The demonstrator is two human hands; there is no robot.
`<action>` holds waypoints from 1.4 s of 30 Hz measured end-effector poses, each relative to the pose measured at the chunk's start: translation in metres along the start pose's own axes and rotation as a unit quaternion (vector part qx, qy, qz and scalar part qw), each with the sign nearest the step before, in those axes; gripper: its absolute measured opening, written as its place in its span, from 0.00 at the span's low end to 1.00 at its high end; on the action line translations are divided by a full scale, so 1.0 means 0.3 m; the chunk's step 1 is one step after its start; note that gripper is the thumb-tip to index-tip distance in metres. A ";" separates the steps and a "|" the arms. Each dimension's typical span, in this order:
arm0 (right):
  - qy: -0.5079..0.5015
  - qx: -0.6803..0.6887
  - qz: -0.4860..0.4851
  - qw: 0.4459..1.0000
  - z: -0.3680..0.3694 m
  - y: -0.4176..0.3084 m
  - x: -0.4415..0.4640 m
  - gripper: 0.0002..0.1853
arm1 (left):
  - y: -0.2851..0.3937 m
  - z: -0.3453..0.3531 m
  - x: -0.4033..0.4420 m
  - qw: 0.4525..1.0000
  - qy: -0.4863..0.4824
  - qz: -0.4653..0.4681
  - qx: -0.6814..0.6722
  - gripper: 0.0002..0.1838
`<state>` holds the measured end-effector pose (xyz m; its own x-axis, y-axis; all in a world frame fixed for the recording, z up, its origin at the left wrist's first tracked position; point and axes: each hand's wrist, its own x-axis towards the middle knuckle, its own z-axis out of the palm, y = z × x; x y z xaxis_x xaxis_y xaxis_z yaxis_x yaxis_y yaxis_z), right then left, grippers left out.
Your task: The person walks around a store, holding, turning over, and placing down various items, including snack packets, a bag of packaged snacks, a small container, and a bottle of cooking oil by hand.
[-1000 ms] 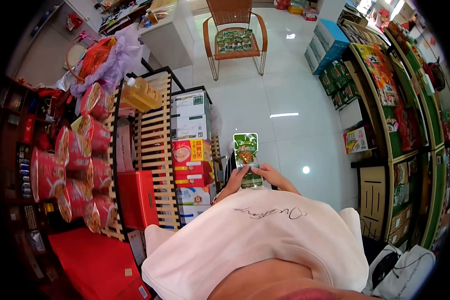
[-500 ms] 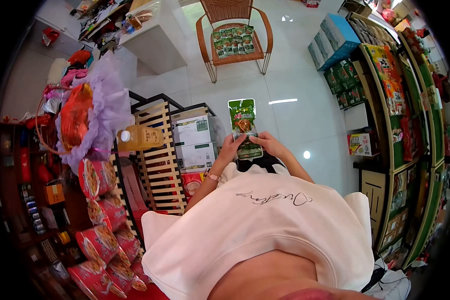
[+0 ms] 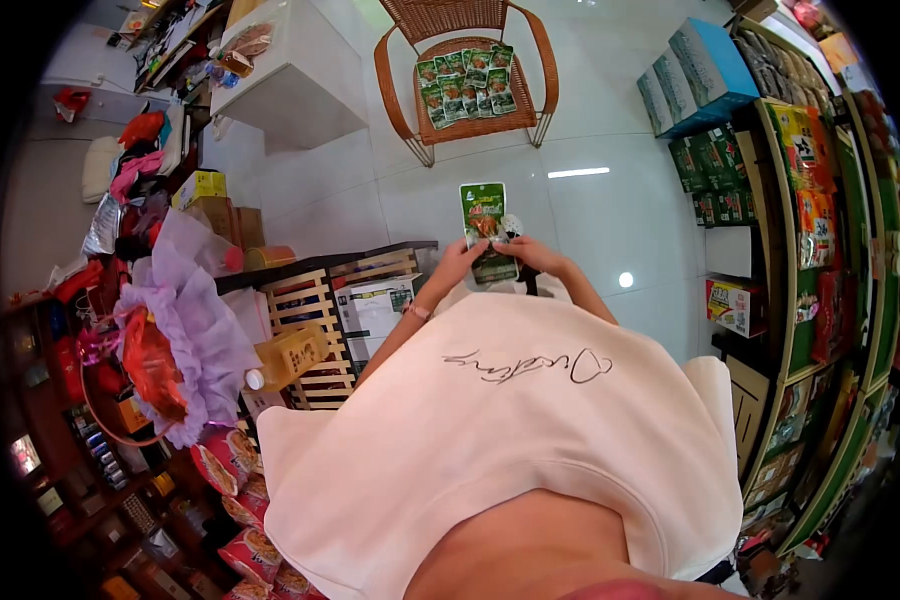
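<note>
A green food packet point(image 3: 484, 212) with a picture of food on its front is held upright before my body. My left hand point(image 3: 457, 262) grips its lower left edge, thumb on the front. On the lower right edge my right hand point(image 3: 532, 254) is closed, its thumb also across the front. The fingers behind the packet are hidden. Beyond the hands stands a brown wicker chair point(image 3: 465, 20), with several small green packets point(image 3: 470, 85) laid in rows on its seat.
Slatted shelving point(image 3: 300, 300) with a bottle of yellow liquid point(image 3: 292, 356) stands at left, beside a purple-wrapped basket point(image 3: 195, 330) and red noodle tubs point(image 3: 250, 555). Stocked shelves point(image 3: 805, 350) and blue boxes point(image 3: 710, 75) line the right. A white counter point(image 3: 300, 80) is at back left.
The view has moved forward, so the chair appears nearer and the left shelving has slid down and back. Both hands still hold the packet, now higher in view.
</note>
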<state>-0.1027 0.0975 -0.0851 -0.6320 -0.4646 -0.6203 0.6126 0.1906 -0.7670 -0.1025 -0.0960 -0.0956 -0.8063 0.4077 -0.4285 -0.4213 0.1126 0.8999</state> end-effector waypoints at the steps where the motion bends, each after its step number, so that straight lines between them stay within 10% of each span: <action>1: -0.023 -0.015 0.035 0.999 -0.061 0.014 0.087 0.22 | -0.008 -0.029 0.074 1.000 -0.007 -0.011 0.012 0.17; 6: -0.021 -0.166 0.062 0.984 -0.252 -0.007 0.364 0.27 | -0.116 -0.123 0.372 0.999 0.028 -0.030 0.016 0.16; 22: -0.027 0.019 0.213 0.976 -0.549 0.034 0.977 0.19 | -0.313 -0.444 1.016 0.977 -0.035 -0.167 0.128 0.12; 30: -0.046 -0.143 0.215 0.965 -0.809 -0.048 1.584 0.23 | -0.229 -0.778 1.558 0.947 -0.069 -0.180 0.256 0.12; 32: 0.000 -0.173 0.087 0.981 -0.880 -0.184 1.687 0.24 | -0.180 -0.851 1.696 0.954 -0.043 -0.178 0.239 0.13; 42: 0.078 -0.263 0.216 0.937 -1.080 -0.252 2.039 0.29 | -0.161 -0.968 2.148 0.910 -0.068 -0.219 0.347 0.15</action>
<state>-0.6894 0.0791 -0.4597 -0.4666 -0.1211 -0.8761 0.5342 0.7509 -0.3883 -0.7223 -0.1017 -0.4387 -0.5461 0.2890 -0.7863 -0.2883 0.8164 0.5003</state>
